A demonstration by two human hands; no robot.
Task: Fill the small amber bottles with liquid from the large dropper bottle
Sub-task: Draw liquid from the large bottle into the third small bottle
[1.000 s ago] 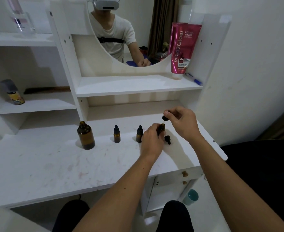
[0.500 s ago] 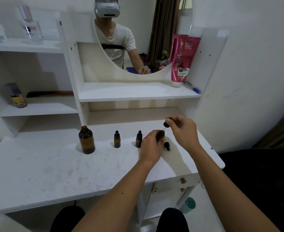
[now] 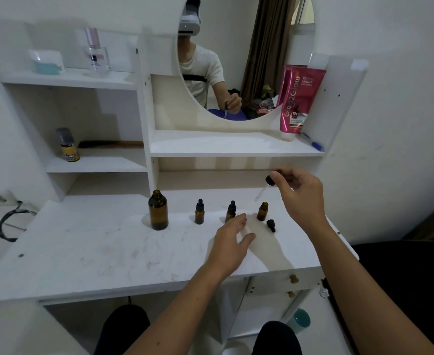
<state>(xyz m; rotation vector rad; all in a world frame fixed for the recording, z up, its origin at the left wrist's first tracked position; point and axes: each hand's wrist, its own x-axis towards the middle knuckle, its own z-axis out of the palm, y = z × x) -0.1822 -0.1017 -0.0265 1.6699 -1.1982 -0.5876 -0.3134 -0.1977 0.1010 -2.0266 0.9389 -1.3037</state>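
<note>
Let go of the open small bottle [image 3: 262, 211] with left hand [image 3: 232, 235], fingers spread; lifted dropper [image 3: 267, 185] clear, pinched in right hand [image 3: 300, 194] — fill apparently done.

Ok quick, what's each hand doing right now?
Left hand: open, empty, hovering over the table.
Right hand: shut on the large bottle's dropper, lifted above the uncapped small amber bottle.

Large amber bottle [image 3: 158, 213] upright, uncapped, at 9 o'clock end of row. Two capped small amber bottles [image 3: 199, 211] [image 3: 230, 211] upright beside it. Third small bottle [image 3: 262, 211] open at 3 o'clock end, its black cap [image 3: 271, 225] lying just beside. Dropper [image 3: 265, 187] tilted above it.
</note>
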